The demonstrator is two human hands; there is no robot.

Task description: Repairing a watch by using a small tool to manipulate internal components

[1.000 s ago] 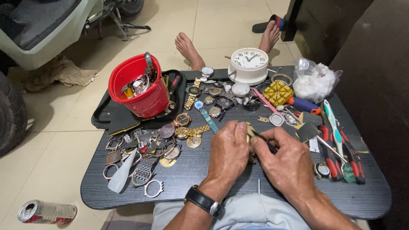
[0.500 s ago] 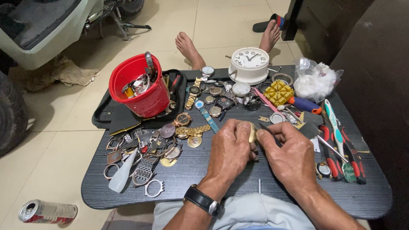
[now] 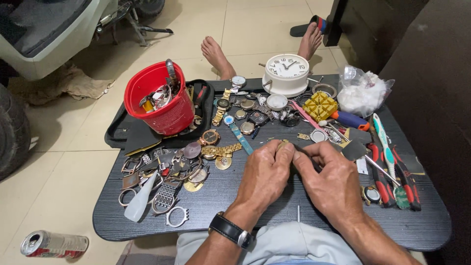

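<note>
Head view: two hands meet over a black table [image 3: 407, 225].
Left hand [image 3: 265, 174]: fingers curled tight, pinching a small gold piece [image 3: 282, 145] at the tips.
Right hand [image 3: 331, 179]: fingers bent, gripping a thin dark tool [image 3: 306, 156] that touches the gold piece.
Gold piece: near the middle of the table, between both hands.
Far left: red bucket [image 3: 159, 105].
Far: white clock [image 3: 287, 73].
Right: red pliers [image 3: 380, 172].

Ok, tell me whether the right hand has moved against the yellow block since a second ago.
Yes, slightly. The right hand has drawn in leftward to meet the left hand, a little farther from the yellow block, closing on the small gold piece between the fingertips.
</note>
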